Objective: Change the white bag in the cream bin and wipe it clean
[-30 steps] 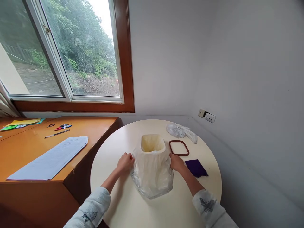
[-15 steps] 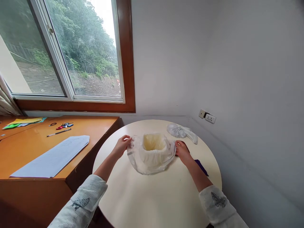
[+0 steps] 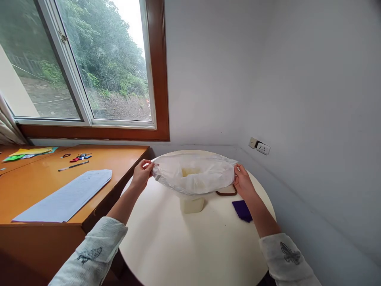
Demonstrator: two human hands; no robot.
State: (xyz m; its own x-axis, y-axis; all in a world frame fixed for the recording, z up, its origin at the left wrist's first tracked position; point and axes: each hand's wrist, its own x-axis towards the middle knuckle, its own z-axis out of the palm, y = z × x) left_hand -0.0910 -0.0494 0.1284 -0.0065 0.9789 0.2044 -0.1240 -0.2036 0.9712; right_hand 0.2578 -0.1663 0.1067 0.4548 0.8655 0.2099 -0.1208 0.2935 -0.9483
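A translucent white plastic bag (image 3: 214,174) is stretched wide over a small cream bin (image 3: 192,205) on the round table. My left hand (image 3: 143,173) pinches the bag's left edge, and my right hand (image 3: 242,179) grips its right edge. The bag's rim is raised above the bin, and part of the bag dips into the bin's opening. Only the lower front of the bin shows below the plastic. Just under my right hand lies a brown, rounded frame (image 3: 226,194), partly covered. A dark purple cloth (image 3: 242,210) rests near my right forearm.
The round cream table (image 3: 190,250) stands against the wall. To its left is an orange-brown desk (image 3: 125,159) bearing a stack of papers (image 3: 65,194), a pen (image 3: 73,166), keys (image 3: 81,157) and coloured sheets (image 3: 32,151). A wall socket (image 3: 263,148) is at right.
Both hands have moved apart and up, pulling the bag's rim wide and lifting it off the bin's sides. The bin's lower part now shows; the white knotted bag behind is hidden.
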